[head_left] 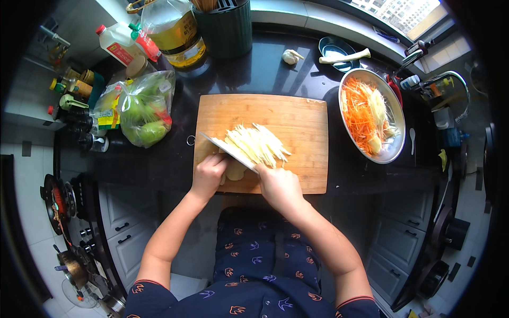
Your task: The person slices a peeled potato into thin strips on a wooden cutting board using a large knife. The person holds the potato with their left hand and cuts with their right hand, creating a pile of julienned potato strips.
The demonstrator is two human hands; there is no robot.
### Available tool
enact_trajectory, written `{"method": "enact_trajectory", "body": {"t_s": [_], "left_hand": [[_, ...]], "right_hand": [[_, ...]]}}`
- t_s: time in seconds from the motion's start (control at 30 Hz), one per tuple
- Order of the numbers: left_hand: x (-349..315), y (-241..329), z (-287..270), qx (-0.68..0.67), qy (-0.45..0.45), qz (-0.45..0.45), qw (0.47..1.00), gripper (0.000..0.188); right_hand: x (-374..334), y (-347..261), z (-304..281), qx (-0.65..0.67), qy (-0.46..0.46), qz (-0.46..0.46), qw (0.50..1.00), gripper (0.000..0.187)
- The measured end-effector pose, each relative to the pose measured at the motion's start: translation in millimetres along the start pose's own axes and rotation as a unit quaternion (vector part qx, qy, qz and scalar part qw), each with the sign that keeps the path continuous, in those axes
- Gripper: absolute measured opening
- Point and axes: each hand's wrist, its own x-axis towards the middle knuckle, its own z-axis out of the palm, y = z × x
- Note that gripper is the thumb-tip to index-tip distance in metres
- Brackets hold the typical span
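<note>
A wooden cutting board (313, 122) lies in front of me, with a heap of pale yellow potato strips (262, 143) at its middle. My right hand (281, 186) is closed round the handle of a kitchen knife (229, 149). The blade slants toward the far left, between the strips and several flat potato slices (235, 171). With curled fingers, my left hand (209, 172) presses on the slices close beside the blade; its fingertips are partly hidden.
Right of the board stands a metal basin (401, 139) of shredded carrot and pale shreds. Behind are garlic (290, 56) and a dark dish (331, 49) with a pale stick-shaped thing across it. At left sit a bag of green vegetables (147, 114) and an oil jug (172, 34).
</note>
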Motion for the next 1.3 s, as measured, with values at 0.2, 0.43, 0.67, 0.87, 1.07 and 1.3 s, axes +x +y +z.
{"method": "enact_trajectory", "body": {"t_s": [0.2,0.43,0.67,0.87,1.07,1.3], "left_hand": [[1.1,0.8,2.1,-0.016,0.026,-0.007,1.0,0.018],[-7.1,-7.2,6.6,0.0,0.007,-0.007,1.0,0.017],[-2.8,-4.4,2.7,0.001,-0.001,-0.005,1.0,0.017],[1.7,-4.0,3.3,-0.023,0.017,-0.009,1.0,0.015],[-4.2,-6.0,5.2,0.003,0.013,-0.008,1.0,0.019],[-5.8,-3.2,3.0,-0.005,-0.009,-0.018,1.0,0.019]], "right_hand": [[-20.1,1.5,-27.5,-0.01,-0.025,0.008,1.0,0.02],[-35.0,-0.5,-34.7,-0.059,-0.055,0.007,0.997,0.021],[-17.4,-0.3,-9.7,-0.056,-0.041,0.011,0.998,0.014],[-9.8,14.4,-11.3,-0.011,0.012,-0.03,0.999,0.015],[-24.1,1.6,-34.7,-0.046,-0.054,0.0,0.997,0.02],[-18.0,-0.3,-30.5,-0.069,-0.077,0.006,0.995,0.015]]}}
